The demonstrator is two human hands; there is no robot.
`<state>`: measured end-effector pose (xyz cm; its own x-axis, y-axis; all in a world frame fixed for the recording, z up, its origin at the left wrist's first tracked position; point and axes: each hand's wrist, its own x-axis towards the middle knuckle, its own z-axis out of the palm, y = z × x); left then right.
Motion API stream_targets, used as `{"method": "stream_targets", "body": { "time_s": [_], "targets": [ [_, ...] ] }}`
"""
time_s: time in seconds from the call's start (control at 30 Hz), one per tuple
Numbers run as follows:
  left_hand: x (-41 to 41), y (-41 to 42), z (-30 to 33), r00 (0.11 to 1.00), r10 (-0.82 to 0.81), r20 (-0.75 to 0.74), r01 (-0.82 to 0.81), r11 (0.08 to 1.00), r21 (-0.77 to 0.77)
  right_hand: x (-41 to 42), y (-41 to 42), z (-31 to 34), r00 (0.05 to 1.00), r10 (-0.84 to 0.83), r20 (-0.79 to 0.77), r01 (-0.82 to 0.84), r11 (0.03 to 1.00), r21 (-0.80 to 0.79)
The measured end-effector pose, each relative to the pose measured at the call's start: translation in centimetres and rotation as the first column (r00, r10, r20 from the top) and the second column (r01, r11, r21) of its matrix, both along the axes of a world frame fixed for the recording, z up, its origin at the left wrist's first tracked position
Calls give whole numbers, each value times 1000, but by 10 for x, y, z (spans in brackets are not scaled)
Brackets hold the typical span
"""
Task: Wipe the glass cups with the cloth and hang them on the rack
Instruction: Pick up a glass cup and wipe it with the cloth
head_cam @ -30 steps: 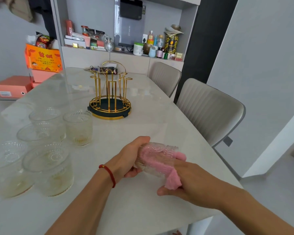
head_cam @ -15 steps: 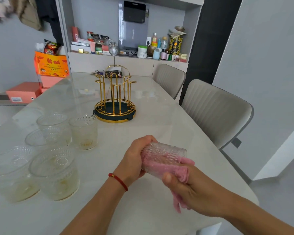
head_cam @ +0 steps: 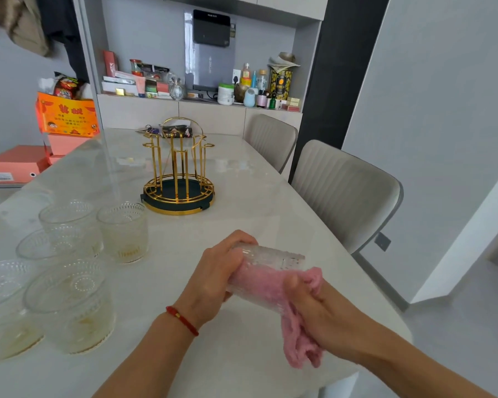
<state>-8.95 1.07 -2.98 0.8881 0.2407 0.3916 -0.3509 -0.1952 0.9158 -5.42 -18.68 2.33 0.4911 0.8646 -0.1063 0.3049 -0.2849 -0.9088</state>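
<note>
From the head camera, the left hand [head_cam: 213,278] was closed around the base end of a patterned glass cup [head_cam: 266,261], which it held on its side above the near part of the pale desk [head_cam: 242,225], the open mouth pointing right. A red cord bracelet [head_cam: 182,320] circled the left wrist. The right hand [head_cam: 318,308] gripped a pink cloth [head_cam: 298,349], its fingers [head_cam: 292,285] curled shut on the fabric; part of the cloth was pushed inside the cup and showed pink through the glass, while the rest hung down below the hand. To the left on the desk stood the other cups in a loose cluster: one upright cup [head_cam: 124,232] nearest the middle, another [head_cam: 69,225] just beside it to the left, a large one [head_cam: 72,305] near the front edge, and two more at the far left, one partly cut off by the frame edge. All stood mouth up, well apart from the held cup. Farther back at the middle of the desk stood the gold wire rack [head_cam: 179,173] on its dark round base, its pegs bare. Two grey chairs [head_cam: 345,191] stood along the right side of the desk, and a cluttered shelf [head_cam: 199,96] ran along the far wall.
</note>
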Motion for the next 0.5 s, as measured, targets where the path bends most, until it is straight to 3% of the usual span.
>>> {"method": "stream_targets", "body": {
  "time_s": [0.03,0.1,0.13,0.17,0.2,0.23,0.3,0.43,0.5],
  "targets": [
    [-1,0,3,985,-85,-151,65,989,-133,5,-1,0,972,40,233,-32,999,-39],
    [-4,-4,7,887,-176,-428,51,956,-288,15,-3,2,766,201,611,-114,977,-178],
    [-3,-8,8,848,-153,-507,-10,952,-304,17,-1,1,682,225,696,-126,973,-192],
    [-2,-10,7,828,-103,-551,-84,949,-304,18,2,-2,665,218,715,-142,976,-165],
    [1,-11,5,831,-34,-555,-157,943,-294,16,5,-6,718,207,665,-192,977,-97],
    [1,-13,5,840,24,-542,-212,934,-288,11,8,-8,828,204,523,-229,973,-17],
    [2,-15,6,890,56,-453,-196,943,-268,-1,9,-13,947,175,271,-203,976,81],
    [1,-19,5,967,80,-243,-147,951,-272,-4,4,-19,1000,9,17,-10,998,62],
    [4,-17,0,985,166,-41,-170,979,-115,-1,0,-20,929,-77,-361,102,994,49]
  ]
}}
